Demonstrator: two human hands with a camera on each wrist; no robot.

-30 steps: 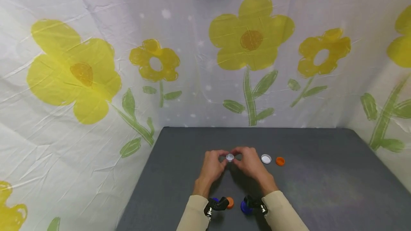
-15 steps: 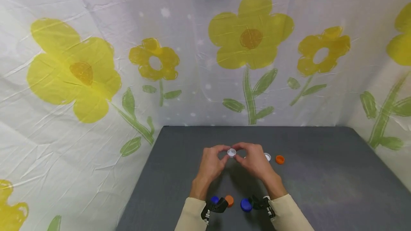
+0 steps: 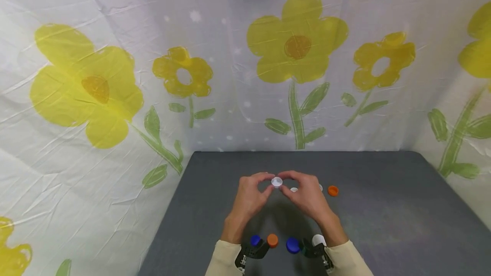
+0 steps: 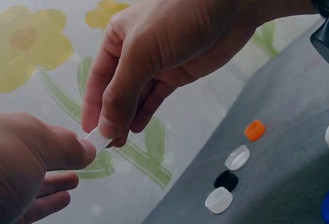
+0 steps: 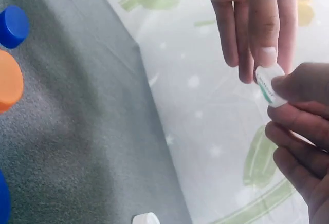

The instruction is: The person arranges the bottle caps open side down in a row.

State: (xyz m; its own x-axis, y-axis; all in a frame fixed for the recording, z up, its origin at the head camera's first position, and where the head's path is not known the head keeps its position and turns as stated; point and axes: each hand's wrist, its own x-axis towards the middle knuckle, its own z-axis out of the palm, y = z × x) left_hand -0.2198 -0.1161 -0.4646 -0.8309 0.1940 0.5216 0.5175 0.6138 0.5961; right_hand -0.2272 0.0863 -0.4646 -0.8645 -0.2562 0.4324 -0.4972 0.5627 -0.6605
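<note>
A small round white cap (image 3: 277, 182) is held up above the table between both hands, its hollow side showing in the head view. My left hand (image 3: 250, 195) pinches its left edge between thumb and fingers. On the opposite edge, my right hand (image 3: 305, 194) pinches it likewise. Printed lettering and a green mark show on the face of the cap (image 5: 271, 84) in the right wrist view. The left wrist view has it edge-on, with the left hand (image 4: 38, 165) low and the right hand (image 4: 169, 49) above.
Behind the hands lie a white cap (image 4: 218, 200), a black cap (image 4: 226, 181), a clear-white ring-like cap (image 4: 237, 157) and an orange cap (image 3: 333, 190). Nearer the body sit two blue caps, one larger (image 3: 293, 245), an orange cap (image 3: 272, 240) and a white cap (image 3: 318, 240).
Both hands have lifted the cap slightly and the forearms have spread apart. The right hand now covers most of the white ring-like cap. White caps near the right wrist and thumb have come into view.
</note>
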